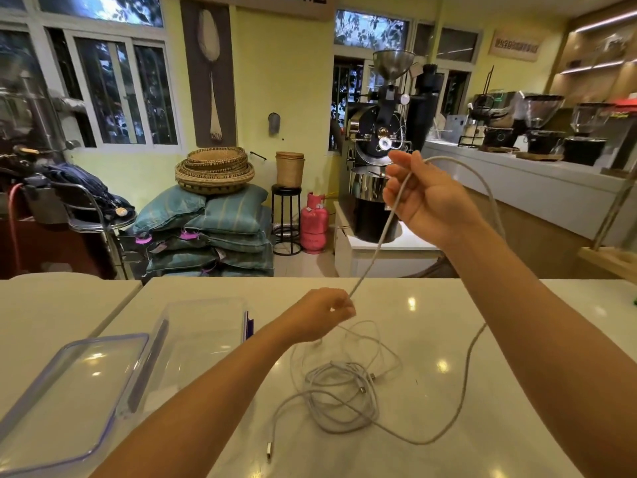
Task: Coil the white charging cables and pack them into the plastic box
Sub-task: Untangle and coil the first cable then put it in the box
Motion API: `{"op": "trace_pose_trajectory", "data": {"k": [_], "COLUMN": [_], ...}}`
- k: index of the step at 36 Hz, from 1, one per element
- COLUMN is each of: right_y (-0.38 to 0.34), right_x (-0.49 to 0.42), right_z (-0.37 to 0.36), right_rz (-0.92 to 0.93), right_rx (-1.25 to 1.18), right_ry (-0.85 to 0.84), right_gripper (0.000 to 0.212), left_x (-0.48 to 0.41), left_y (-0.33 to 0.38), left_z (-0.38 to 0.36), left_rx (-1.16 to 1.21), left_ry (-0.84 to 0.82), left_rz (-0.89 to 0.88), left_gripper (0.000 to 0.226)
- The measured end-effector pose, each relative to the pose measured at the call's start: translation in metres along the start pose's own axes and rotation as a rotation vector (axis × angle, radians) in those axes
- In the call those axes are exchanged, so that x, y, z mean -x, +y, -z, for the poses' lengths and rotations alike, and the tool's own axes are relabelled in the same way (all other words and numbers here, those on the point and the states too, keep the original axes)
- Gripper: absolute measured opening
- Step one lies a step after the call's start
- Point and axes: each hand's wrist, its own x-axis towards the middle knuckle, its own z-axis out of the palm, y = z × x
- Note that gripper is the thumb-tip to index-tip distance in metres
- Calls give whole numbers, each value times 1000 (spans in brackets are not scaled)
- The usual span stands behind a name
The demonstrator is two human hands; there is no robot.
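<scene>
A white charging cable [381,236] stretches taut between my two hands above the white table. My left hand [324,313] pinches its lower end just over the tabletop. My right hand [425,198] is raised high and grips the cable, which loops over the hand and hangs down my right side to the table. A loose tangle of white cables [339,391] lies below my left hand, one plug [269,455] near the front. The clear plastic box [203,336] stands open at the left, apparently with nothing in it.
The clear lid with a purple-tinted rim [74,401] lies at the front left, touching the box. A gap separates this table [517,426] from another white one [51,305] at the far left. Sacks, baskets, a pink gas cylinder and a coffee roaster stand beyond.
</scene>
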Motion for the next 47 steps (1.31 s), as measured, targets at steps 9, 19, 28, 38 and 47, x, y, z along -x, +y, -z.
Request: {"op": "trace_pose_trajectory", "data": {"k": [9,19,28,38,47], "right_y": [3,55,87,138,175], "right_x": [-27,-18,-21,-1,19], "right_z": [34,66,26,-15,-23], "right_rz": [-131,-346,-32,-285,-334], "right_rx": [73,144,723,230,100], "right_ry": [321,510,155,-4,113], "right_gripper": [41,38,50,41,45], "left_x": [3,7,8,-3,-18], "left_y": [3,30,51,65,65], "left_z": [32,76,85,83,88], "left_rx": [587,1102,1114,1187,1204], "left_ry": [82,-2,-122,2,187], "left_rz": [38,-60,-195,-218,-190], "left_gripper": [39,33,31,28,31]}}
